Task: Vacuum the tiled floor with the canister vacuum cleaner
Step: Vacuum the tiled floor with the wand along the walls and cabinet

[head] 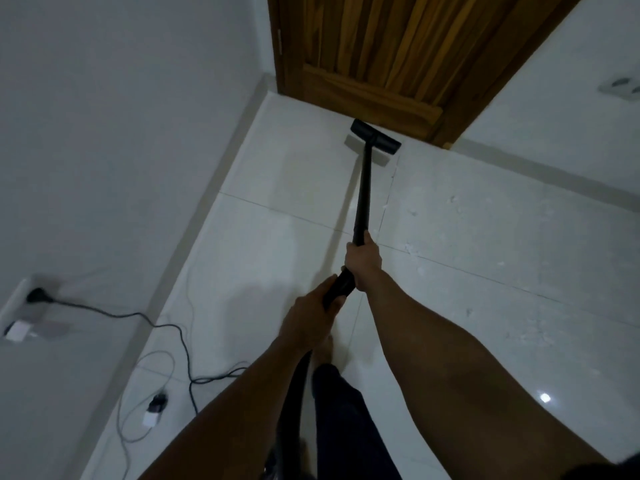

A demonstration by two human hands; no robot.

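Observation:
A black vacuum wand (363, 188) stretches away from me over the glossy white tiled floor (485, 271). Its flat black floor head (375, 136) rests on the tiles just in front of the wooden door (398, 53). My right hand (363, 263) is wrapped around the wand farther up. My left hand (311, 317) grips the handle end just behind it. The black hose (294, 393) drops from the handle past my leg. The canister itself is out of sight.
A black power cord (173, 329) runs from a wall socket (36, 296) at the left across the floor. A thin cable and a small charger (156, 405) lie near the left wall. White specks dot the tiles at right (453, 199). My bare foot (323, 355) stands below my hands.

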